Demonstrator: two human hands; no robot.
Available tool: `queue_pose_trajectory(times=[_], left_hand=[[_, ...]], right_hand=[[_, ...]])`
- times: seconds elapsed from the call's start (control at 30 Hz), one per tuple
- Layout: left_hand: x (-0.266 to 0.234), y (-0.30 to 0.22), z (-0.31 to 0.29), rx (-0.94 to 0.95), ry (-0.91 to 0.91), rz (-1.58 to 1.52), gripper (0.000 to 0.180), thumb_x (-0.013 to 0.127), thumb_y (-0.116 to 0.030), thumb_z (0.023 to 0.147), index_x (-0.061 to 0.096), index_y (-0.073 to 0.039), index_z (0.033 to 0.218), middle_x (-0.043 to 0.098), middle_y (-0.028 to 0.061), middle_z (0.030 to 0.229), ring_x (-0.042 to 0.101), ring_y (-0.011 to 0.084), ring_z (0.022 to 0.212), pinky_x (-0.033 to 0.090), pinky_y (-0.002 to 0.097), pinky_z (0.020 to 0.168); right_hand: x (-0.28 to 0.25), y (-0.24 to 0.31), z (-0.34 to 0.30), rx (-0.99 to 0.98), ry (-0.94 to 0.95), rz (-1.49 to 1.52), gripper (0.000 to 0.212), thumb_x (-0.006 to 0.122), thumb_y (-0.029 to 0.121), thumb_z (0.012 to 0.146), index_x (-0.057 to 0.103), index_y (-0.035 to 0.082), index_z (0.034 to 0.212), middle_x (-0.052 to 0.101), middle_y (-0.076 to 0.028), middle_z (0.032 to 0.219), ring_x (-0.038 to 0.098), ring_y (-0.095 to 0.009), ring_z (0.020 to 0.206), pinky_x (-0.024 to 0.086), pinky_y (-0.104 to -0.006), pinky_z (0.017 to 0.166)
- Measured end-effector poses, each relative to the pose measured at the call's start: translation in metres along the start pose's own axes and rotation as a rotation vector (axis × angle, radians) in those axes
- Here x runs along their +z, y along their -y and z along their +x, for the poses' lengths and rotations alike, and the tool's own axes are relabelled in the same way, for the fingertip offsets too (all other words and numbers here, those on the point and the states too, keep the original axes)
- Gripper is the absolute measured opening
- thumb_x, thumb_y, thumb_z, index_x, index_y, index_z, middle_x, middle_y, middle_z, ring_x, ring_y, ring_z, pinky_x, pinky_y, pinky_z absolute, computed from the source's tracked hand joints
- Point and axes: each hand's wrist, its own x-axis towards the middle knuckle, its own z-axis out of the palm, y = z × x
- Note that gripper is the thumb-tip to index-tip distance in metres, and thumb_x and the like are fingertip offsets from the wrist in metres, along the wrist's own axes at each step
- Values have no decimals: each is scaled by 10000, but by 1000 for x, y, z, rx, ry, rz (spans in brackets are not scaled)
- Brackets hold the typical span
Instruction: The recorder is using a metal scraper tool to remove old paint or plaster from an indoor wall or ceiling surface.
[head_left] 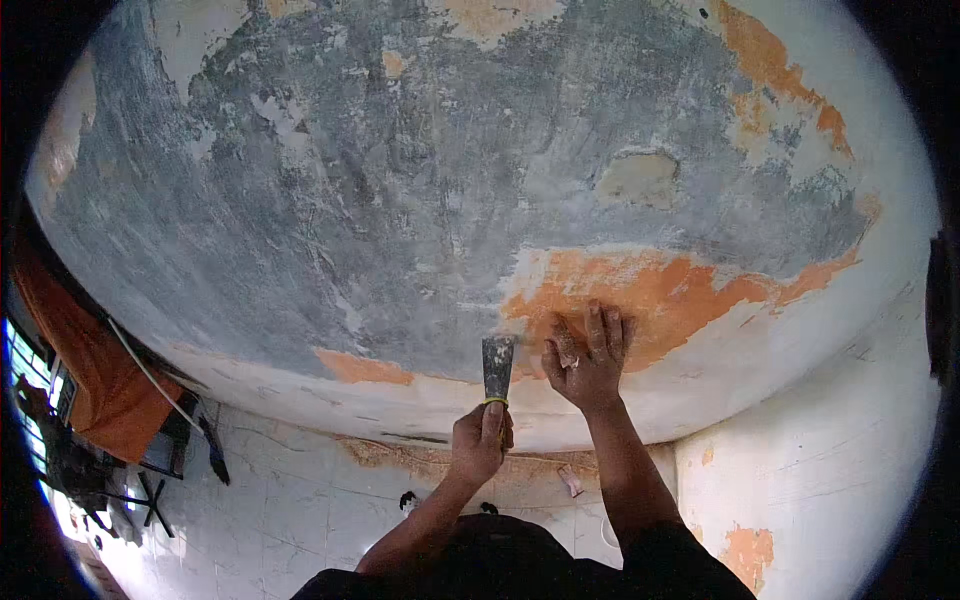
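Note:
Above me spreads a large peeling painted surface (400, 190), mostly bare grey, with white paint left round its edges. My left hand (478, 442) is closed round the handle of a scraper (497, 366). Its wide, dusty grey blade points up, the end at the lower edge of the grey area; whether it touches cannot be made out. A yellow band shows where blade and handle meet. To the right, my right hand (590, 365) is open, fingers apart, laid against an orange patch (665, 300). Pale dust clings to its fingers, and it holds nothing.
An orange cloth (95, 370) hangs at the left, beside a pale rod (150, 370) and a bright window (25, 400). Dark objects crowd below it. Marked white walls (290, 480) meet at a corner on the lower right, where another orange patch (748, 555) shows.

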Motion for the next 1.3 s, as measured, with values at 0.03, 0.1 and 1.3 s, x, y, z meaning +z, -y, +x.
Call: queue_pose_trajectory(times=[0.03, 0.1, 1.3], left_hand=[[0, 11, -1, 32, -5, 13, 481, 365, -388, 1016, 534, -10, 772, 526, 49, 551, 485, 113, 448, 387, 290, 436], [1, 10, 2, 36, -35, 5, 479, 365, -393, 1015, 531, -17, 768, 526, 46, 551, 476, 109, 444, 386, 290, 435], [3, -8, -6, -122, 26, -39, 456, 414, -377, 1006, 542, -16, 757, 539, 46, 565, 496, 107, 470, 392, 282, 443]], right_hand=[[2, -1, 0, -1, -2, -1, 338, 602, 354, 854, 639, 233, 1167, 319, -151, 1476, 200, -382, 1400, 127, -597, 1114], [7, -1, 0, -4, -13, -14, 337, 604, 357, 853, 640, 232, 1164, 316, -151, 1479, 199, -381, 1401, 133, -595, 1112], [3, -1, 2, -20, -23, -8, 373, 552, 352, 886, 595, 224, 1234, 300, -165, 1495, 190, -379, 1409, 120, -581, 1120]])
